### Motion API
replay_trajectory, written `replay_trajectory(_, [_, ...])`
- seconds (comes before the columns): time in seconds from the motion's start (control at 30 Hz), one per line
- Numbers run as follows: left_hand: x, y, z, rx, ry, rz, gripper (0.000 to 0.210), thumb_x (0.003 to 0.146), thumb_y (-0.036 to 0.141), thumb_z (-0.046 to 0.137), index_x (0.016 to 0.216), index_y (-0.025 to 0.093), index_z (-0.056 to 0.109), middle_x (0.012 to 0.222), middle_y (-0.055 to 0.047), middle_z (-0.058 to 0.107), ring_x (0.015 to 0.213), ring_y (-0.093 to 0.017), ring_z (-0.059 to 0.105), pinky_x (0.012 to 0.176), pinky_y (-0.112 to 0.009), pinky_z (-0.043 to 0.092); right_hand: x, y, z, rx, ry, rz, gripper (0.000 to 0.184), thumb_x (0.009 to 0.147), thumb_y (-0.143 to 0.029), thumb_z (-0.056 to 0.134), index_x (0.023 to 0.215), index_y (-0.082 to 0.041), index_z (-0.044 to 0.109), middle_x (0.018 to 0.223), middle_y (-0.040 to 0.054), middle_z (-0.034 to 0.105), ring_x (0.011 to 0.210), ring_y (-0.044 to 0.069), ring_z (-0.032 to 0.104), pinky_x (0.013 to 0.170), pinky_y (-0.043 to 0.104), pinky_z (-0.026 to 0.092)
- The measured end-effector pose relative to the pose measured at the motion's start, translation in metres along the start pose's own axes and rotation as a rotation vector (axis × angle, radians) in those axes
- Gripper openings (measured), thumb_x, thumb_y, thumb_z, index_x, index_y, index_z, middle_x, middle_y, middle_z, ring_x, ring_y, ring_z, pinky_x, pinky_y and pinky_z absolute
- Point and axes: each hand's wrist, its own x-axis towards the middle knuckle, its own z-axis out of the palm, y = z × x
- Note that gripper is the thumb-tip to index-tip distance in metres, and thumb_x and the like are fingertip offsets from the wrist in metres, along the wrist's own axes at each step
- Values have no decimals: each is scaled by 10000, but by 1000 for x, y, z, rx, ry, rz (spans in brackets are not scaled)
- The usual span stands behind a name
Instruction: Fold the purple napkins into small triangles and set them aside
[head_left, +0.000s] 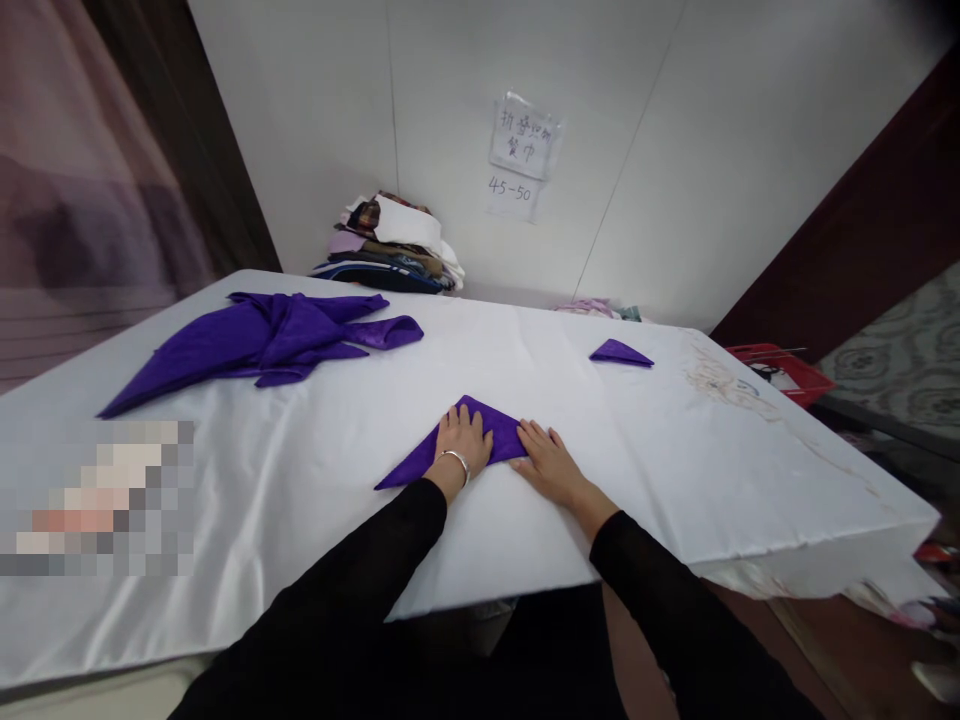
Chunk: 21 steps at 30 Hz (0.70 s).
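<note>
A purple cloth napkin [412,464], folded into a triangle, lies in front of me on the white tablecloth [525,545]. My left hand [463,440], with a silver bangle at the wrist, rests flat on its middle, fingers spread. At the napkin's right corner, my right hand [551,465] lies with its fingers stretched over the fabric. Part of the napkin is hidden under both hands. Farther back to the right sits a smaller folded purple napkin [622,353]. A loose heap of purple napkins [262,340] covers the back left of the table.
Against the wall stands a stack of folded clothes [397,245]. Paper signs [523,150] hang on the wall. A red basket [799,375] is beyond the table's right edge, near brownish embroidery [724,380] on the cloth. Something at the left is pixelated.
</note>
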Motion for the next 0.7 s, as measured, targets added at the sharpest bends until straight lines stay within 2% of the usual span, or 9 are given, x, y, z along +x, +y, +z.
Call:
replay_trajectory(0.33, [1,-1,-1,13,0,2,564,874,427,288,1318,107,422,1408,-183,375,1297,-346,287,1035,-471,212,-8,18,-6,-16,29,106,664,884,-571,323,1427,-196,251,1481,107,247,1377,247,162,1095,488,81])
replay_trajectory(0.4, [0,-1,0,20,2,5,563,875,425,289,1318,105,421,1406,-184,378,1296,-343,292,1034,-467,215,-5,10,-10,-15,53,106,672,886,-569,318,1425,-173,254,1481,123,239,1380,250,149,1096,490,77])
replay_trajectory(0.5, [0,-1,-1,41,11,8,571,878,429,293,1326,97,413,1405,-185,379,1298,-343,294,1039,-454,219,6,-12,-14,6,73,21,674,890,-568,308,1428,-168,245,1489,116,218,1384,236,131,1103,471,74])
replay_trajectory(0.6, [-1,-1,-4,54,-6,13,563,886,424,289,1329,101,419,1405,-179,380,1299,-338,297,1042,-435,228,22,-36,-11,50,34,-105,684,893,-571,285,1437,-163,214,1499,97,190,1389,215,103,1112,445,67])
replay_trajectory(0.7, [-2,-2,-7,64,-36,18,548,891,407,296,1337,112,415,1410,-168,377,1308,-327,284,1046,-424,229,36,-44,-3,97,-27,-133,700,890,-585,272,1438,-154,211,1498,98,196,1389,209,105,1115,429,71])
